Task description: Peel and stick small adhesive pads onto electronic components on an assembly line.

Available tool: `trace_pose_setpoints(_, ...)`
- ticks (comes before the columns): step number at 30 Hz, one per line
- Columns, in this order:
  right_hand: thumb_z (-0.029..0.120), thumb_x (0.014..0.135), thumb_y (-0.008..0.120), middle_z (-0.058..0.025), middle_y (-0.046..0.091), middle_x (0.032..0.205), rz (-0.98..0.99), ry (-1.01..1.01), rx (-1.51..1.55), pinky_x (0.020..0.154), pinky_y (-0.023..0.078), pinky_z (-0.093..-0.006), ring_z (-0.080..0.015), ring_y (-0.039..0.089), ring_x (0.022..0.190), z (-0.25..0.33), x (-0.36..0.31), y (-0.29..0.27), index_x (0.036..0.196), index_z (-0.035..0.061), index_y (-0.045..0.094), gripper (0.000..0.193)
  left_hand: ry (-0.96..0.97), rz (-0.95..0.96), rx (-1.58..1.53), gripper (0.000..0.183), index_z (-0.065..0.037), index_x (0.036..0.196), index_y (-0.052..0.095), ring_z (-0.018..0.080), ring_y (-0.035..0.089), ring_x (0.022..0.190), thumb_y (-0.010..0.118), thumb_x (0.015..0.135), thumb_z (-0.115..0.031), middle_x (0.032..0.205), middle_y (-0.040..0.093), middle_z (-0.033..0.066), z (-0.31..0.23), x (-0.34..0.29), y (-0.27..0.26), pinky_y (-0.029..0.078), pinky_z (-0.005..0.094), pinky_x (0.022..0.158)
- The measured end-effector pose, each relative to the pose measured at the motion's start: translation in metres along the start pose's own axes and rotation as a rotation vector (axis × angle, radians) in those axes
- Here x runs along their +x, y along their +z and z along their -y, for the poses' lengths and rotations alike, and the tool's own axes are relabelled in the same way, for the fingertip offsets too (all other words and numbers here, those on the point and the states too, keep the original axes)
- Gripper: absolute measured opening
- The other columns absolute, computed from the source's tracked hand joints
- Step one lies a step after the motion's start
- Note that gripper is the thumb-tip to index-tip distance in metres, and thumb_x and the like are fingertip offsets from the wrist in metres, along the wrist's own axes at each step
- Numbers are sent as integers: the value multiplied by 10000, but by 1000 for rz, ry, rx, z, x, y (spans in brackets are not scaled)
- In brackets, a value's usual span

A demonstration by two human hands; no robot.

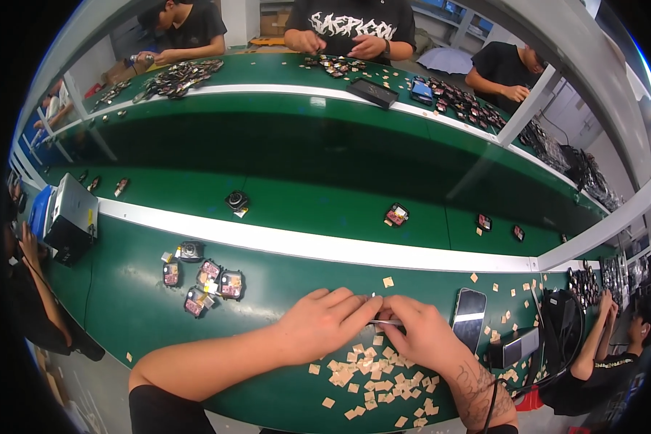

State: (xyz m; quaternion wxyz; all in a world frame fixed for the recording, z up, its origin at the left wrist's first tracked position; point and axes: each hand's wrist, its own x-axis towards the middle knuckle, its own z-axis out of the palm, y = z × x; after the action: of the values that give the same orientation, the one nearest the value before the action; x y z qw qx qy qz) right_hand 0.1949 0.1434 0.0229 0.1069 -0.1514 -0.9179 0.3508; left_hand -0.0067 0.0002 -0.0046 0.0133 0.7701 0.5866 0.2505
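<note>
My left hand (320,322) and my right hand (418,327) meet above the near part of the green table. Pinched in the right fingers is a slim silvery tool (385,322), perhaps tweezers, lying crosswise toward the left hand. The left fingers are curled together; whatever they grip is mostly covered, and a tiny white bit shows at their tips. Just below both hands lies a loose scatter of small tan squares (375,367). To the left sits a cluster of several small black-rimmed device housings (231,284) with circuitry inside.
Right of my hands lie a phone (470,318) and a grey-black box (513,349) with a cable. A white ledge (282,237) separates my table from a green belt carrying scattered housings (396,214). A metal box (72,217) stands left. Other people work around.
</note>
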Motion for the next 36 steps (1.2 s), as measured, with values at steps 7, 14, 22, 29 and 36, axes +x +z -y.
trace_pose_setpoints(7, -47, 903, 724, -117, 723, 968, 69, 115, 276, 715, 596, -361, -294, 741, 842, -10, 0, -6, 1213, 45, 625, 338, 8, 0, -16, 534, -43, 1402, 617, 258, 694, 1104, 775, 921, -212, 1287, 721, 85, 2, 1, 0, 581, 394, 890)
trace_pose_setpoints(14, -31, 899, 730, -109, 726, 953, 78, 98, 228, 700, 589, -373, -300, 737, 828, -8, 1, -8, 1193, 54, 625, 323, 3, -1, -31, 525, -25, 1399, 605, 248, 688, 1106, 721, 907, -166, 1283, 714, 92, 3, 1, 1, 579, 378, 870)
trace_pose_setpoints(22, 38, 861, 809, -114, 747, 965, -107, -110, -159, 764, 593, -426, -357, 740, 848, 4, 2, -7, 1084, 48, 654, 272, -3, 2, -120, 517, -29, 1445, 580, 239, 683, 1110, 667, 956, -172, 1275, 714, 88, 4, 4, 0, 571, 379, 883)
trace_pose_setpoints(29, 76, 936, 739, -111, 703, 972, -31, -167, -182, 805, 555, -454, -350, 711, 901, 0, 0, -8, 1132, 73, 616, 232, -26, 5, -140, 532, -64, 1426, 590, 230, 692, 1074, 746, 941, -215, 1171, 736, 57, 5, 5, -4, 575, 392, 883)
trace_pose_setpoints(36, 83, 925, 748, -98, 692, 936, 21, -197, -165, 783, 540, -449, -338, 697, 859, -5, 2, -13, 1094, 82, 618, 213, -15, 29, -207, 521, -77, 1396, 592, 265, 700, 1028, 776, 926, -204, 1084, 721, 77, 8, 7, -6, 576, 405, 872)
